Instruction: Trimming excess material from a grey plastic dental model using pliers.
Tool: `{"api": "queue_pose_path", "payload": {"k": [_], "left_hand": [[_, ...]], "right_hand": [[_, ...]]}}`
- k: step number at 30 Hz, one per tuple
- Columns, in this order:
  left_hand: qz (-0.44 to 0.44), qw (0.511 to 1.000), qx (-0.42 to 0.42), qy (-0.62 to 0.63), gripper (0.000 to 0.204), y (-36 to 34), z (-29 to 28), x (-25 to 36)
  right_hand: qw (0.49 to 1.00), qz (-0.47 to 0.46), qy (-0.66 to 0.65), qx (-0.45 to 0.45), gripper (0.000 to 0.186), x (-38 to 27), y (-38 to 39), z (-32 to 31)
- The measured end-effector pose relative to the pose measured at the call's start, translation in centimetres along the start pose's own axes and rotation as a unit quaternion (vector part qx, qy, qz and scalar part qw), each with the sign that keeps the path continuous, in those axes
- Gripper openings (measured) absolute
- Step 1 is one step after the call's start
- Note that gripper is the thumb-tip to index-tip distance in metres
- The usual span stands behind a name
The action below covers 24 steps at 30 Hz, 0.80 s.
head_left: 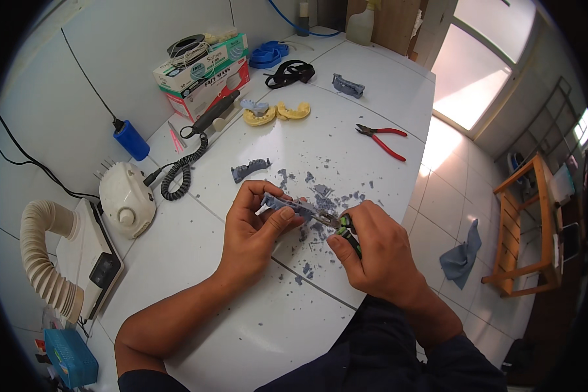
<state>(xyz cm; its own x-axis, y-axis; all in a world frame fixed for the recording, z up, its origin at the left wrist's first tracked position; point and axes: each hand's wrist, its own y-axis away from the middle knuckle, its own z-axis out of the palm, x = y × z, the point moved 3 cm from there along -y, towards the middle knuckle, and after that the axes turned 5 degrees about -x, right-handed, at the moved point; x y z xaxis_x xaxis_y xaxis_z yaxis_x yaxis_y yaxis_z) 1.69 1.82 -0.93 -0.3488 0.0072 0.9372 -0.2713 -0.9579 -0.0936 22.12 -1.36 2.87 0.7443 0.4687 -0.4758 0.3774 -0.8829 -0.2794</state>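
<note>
My left hand [258,235] pinches a grey-blue moulded piece [282,206] between thumb and fingers. My right hand [379,251] grips pliers with green and black handles [343,230]; their metal jaws point left, at the piece's right end. Grey crumbs [322,191] are scattered around and under my hands. Just beyond lies another grey-blue piece [249,169], and a third [348,86] sits farther back. Two yellow dental casts [293,111] stand behind, the left one topped by a lighter blue piece [254,105]. Red-handled cutters [389,146] lie at the right.
A white rotary-tool unit [125,199] with a handpiece [212,112], an extraction hose [40,255] and a blue tub [70,356] line the left. Boxes [204,88], a black strap [289,74] and blue trays [268,55] sit behind. A wooden stool [513,225] stands beyond the table's right edge.
</note>
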Motion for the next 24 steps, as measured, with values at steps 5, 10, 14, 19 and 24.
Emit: {"api": "queue_pose_path", "payload": {"k": [5, 10, 14, 19, 24], "left_hand": [[0.016, 1.0, -0.02, -0.007, 0.027, 0.2, 0.5, 0.0], [0.058, 0.998, -0.031, -0.02, 0.025, 0.2, 0.6, -0.1], [0.042, 0.998, -0.031, -0.043, 0.024, 0.2, 0.3, -0.2], [0.021, 0.998, -0.028, -0.052, 0.024, 0.2, 0.2, -0.2], [0.058, 0.997, -0.033, -0.023, 0.023, 0.1, 0.4, -0.3]], "right_hand": [[0.996, -0.037, 0.068, 0.032, 0.036, -0.4, -0.2, 0.2], [0.997, -0.03, 0.056, 0.032, 0.036, -0.2, -0.1, 0.4], [0.999, 0.011, 0.03, -0.012, 0.036, -0.1, 0.0, 0.6], [0.992, 0.069, -0.056, -0.094, 0.039, 0.6, -0.4, 0.4], [0.948, 0.125, -0.208, -0.206, 0.045, 1.7, -1.4, -0.4]]}}
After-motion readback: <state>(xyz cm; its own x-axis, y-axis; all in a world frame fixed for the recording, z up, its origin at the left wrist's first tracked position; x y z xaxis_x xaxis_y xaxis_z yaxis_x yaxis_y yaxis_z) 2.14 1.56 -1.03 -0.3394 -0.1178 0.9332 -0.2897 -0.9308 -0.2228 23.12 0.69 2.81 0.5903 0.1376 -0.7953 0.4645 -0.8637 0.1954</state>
